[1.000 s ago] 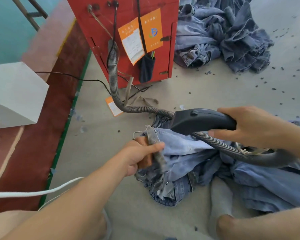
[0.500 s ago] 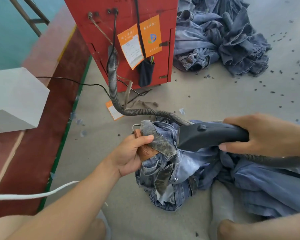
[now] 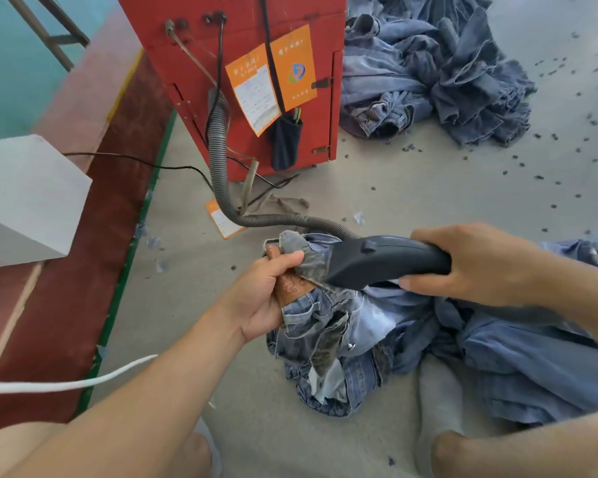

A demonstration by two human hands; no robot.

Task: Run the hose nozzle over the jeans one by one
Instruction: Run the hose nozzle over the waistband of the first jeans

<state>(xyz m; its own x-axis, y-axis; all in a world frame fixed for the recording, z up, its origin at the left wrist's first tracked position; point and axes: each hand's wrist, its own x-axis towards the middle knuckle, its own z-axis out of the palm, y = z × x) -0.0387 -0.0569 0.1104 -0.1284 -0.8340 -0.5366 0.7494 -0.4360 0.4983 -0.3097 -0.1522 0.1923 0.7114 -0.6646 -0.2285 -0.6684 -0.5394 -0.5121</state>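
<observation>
The jeans (image 3: 328, 326) are bunched on the floor, their waistband gripped and lifted by the left hand (image 3: 270, 291), while the hose nozzle (image 3: 377, 262), clasped in the right hand (image 3: 473, 263), is pointed leftward, tip against that raised denim.

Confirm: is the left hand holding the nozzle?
No, the left hand grips the jeans at the waistband; the right hand holds the nozzle.

I can't read any text here. The two orange tags (image 3: 273, 81) on the red cabinet (image 3: 242, 108) carry print and a round logo, all too blurred. The brown patch (image 3: 292, 288) on the jeans (image 3: 328, 326) shows only illegible curly embossing.
</observation>
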